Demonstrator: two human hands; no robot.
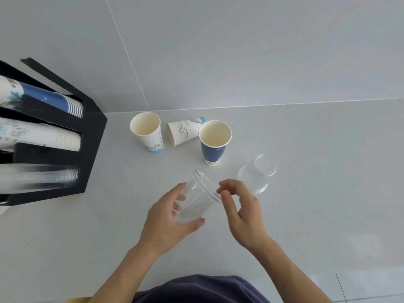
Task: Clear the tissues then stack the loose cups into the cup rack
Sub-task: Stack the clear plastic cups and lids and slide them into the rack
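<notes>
A pale grey tabletop [306, 193] meets a wall of large grey tiles [218, 51] along a thin seam at the far edge. At the left edge stands a black cup rack [91, 138] with three open channels: a stack of blue paper cups [54, 101] in the top channel, a stack of white paper cups [54, 137] in the middle, a stack of clear plastic cups [54, 177] in the lowest.

Five loose cups are out. Three are paper: an upright white cup with blue print at its base [147, 134], a white printed cup lying on its side [184, 131] just behind, and an upright dark blue cup [214, 141] touching it. Two are clear plastic: one [258, 171] on the tabletop at the right, its exact pose hard to read, and one [196, 200] tilted and lifted, held by the left hand [166, 224] curled around its lower body. The right hand [242, 211] has its fingertips at that cup's rim, fingers loosely bent.

Bare tabletop lies wide on the right and between rack and hands.
</notes>
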